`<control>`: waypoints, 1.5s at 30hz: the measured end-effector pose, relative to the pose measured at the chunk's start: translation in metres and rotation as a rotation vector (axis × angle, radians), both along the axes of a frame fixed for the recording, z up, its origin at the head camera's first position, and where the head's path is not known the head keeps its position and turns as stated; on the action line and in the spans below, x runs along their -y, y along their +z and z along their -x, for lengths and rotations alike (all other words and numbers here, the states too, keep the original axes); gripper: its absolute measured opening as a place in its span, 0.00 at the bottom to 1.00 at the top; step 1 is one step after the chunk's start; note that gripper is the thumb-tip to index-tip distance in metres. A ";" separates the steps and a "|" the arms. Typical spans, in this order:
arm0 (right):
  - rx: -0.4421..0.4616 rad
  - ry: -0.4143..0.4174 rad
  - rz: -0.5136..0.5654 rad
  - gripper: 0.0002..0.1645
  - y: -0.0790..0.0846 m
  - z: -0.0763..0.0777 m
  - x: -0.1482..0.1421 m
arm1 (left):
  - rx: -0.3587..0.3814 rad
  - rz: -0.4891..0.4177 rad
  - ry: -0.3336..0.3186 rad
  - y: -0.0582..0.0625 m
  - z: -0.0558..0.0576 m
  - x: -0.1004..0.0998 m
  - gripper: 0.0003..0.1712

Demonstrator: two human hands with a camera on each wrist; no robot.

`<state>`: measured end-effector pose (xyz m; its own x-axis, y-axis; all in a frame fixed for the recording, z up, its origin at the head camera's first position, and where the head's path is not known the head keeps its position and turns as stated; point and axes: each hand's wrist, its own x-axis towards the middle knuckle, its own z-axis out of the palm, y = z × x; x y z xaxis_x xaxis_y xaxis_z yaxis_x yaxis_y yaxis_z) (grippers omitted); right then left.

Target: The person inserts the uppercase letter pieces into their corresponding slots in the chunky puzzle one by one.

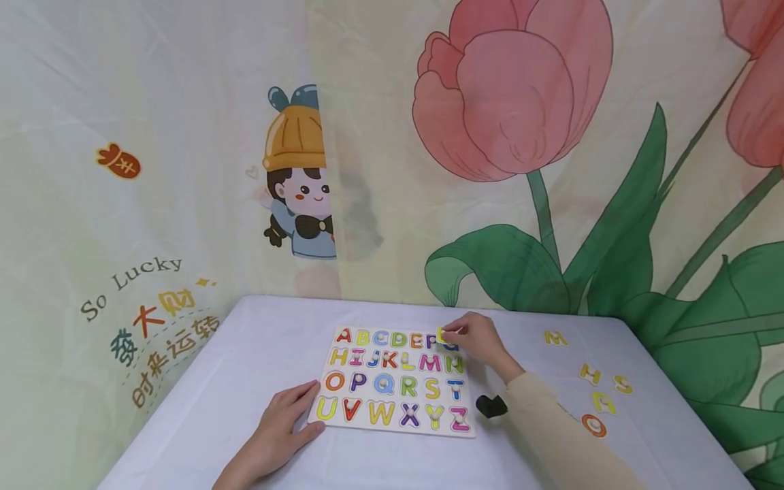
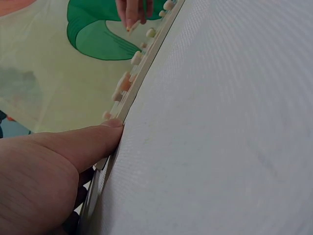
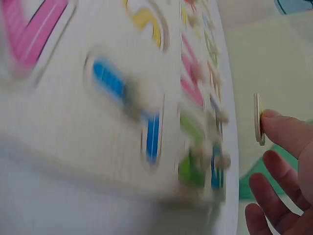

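Observation:
A wooden alphabet puzzle board (image 1: 392,371) with coloured letters and small knobs lies on the table. At its near left corner rests my left hand (image 1: 275,425), the thumb (image 2: 100,142) touching the near edge and the fingers along the left side. My right hand (image 1: 480,338) pinches a yellow letter piece (image 1: 442,335) above the board's far right corner, close to the letters F and G. In the right wrist view this letter piece (image 3: 258,120) appears edge-on between thumb and finger, so which letter it is I cannot tell.
Loose letters lie on the table at right: a yellow M (image 1: 555,338), H (image 1: 591,373), S (image 1: 623,384), A (image 1: 604,402) and an orange O (image 1: 594,425). A black object (image 1: 491,406) lies beside the board, near my right sleeve (image 1: 551,422). A printed curtain (image 1: 380,150) hangs behind.

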<state>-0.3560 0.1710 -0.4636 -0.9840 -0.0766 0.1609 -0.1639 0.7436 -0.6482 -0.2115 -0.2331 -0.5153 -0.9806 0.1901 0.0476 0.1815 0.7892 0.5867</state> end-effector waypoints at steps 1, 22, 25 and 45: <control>-0.002 0.004 0.006 0.11 0.000 0.001 0.008 | -0.004 0.003 -0.002 0.000 0.001 0.000 0.45; 0.032 0.115 0.147 0.06 -0.013 0.012 0.131 | 0.012 0.004 -0.008 0.004 0.001 -0.002 0.45; 0.049 0.106 0.156 0.06 -0.013 0.012 0.142 | 0.005 0.011 -0.009 0.003 0.001 -0.001 0.46; -0.047 -0.087 0.073 0.04 -0.027 0.011 0.179 | 0.006 0.008 -0.001 -0.002 0.003 0.002 0.45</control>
